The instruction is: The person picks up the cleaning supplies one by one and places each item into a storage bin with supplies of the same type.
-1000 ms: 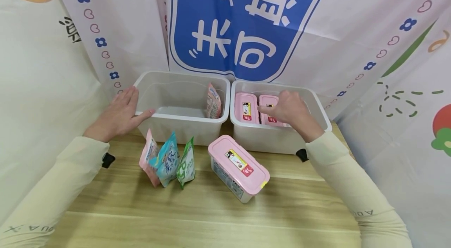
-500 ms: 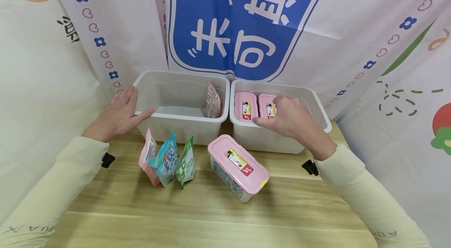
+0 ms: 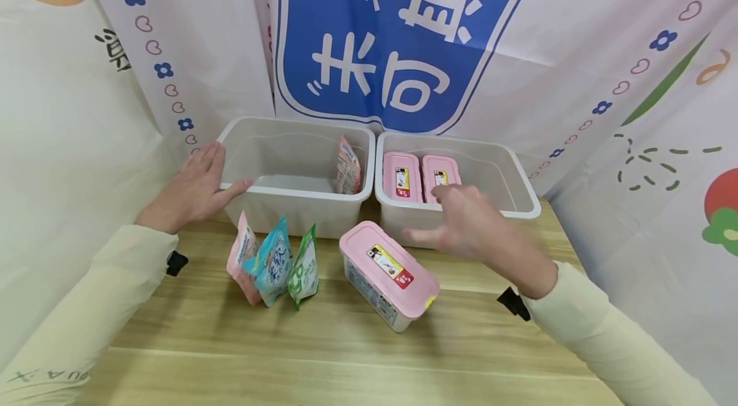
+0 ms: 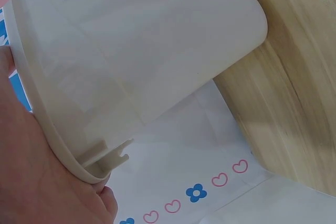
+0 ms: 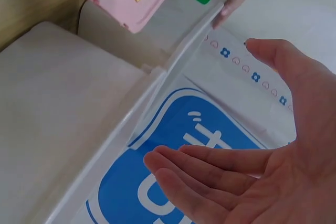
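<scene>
My left hand point(image 3: 198, 185) rests at the near left corner of the left grey bin point(image 3: 300, 191), fingers straight and thumb along the front rim. Inside that bin, a pink pouch point(image 3: 348, 168) leans on the right wall. My right hand point(image 3: 467, 220), thumb and fingers apart, hovers holding nothing at the front of the right grey bin point(image 3: 521, 201). Two pink-lidded tubs, a left tub point(image 3: 402, 177) and a right tub point(image 3: 441, 170), stand side by side in it. Another pink-lidded tub point(image 3: 389, 268) sits on the table below my right hand.
A pink pouch point(image 3: 245, 259), a blue pouch point(image 3: 273, 262) and a green pouch point(image 3: 305, 268) stand on the wooden table point(image 3: 323, 361) before the left bin. Printed white cloth point(image 3: 501, 86) hangs behind both bins and along the sides.
My right hand has come up off the right tub in the right bin and drawn back toward the front, its fingers spreading. The left hand and the pouches stay put.
</scene>
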The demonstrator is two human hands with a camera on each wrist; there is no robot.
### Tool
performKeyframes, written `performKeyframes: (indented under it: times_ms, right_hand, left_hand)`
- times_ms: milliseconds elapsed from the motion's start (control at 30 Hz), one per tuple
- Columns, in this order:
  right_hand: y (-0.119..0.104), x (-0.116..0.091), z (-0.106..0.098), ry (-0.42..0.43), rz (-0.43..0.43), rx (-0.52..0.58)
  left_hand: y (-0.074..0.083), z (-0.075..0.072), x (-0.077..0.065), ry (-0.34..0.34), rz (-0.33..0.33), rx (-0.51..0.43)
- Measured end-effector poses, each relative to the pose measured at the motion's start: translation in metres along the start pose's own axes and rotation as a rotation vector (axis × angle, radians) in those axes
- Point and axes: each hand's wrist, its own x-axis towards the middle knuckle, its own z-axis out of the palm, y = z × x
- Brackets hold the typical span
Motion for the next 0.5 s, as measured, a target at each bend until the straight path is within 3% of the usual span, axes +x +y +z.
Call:
performKeyframes:
  times_ms: [133,367,500]
  right_hand:
    - [-0.006,-0.007,0.009,-0.031,-0.035,0.015]
    - [-0.011,-0.017,0.030,0.001,-0.135,0.115]
    - [-0.013,-0.020,0.042,0.003,-0.137,0.136]
  left_hand:
    - [0.000,0.000,-0.001,-0.004,-0.002,0.000]
    - [0.001,0.001,-0.001,-0.005,-0.008,-0.006]
    - [0.001,0.000,-0.002,-0.003,-0.006,-0.005]
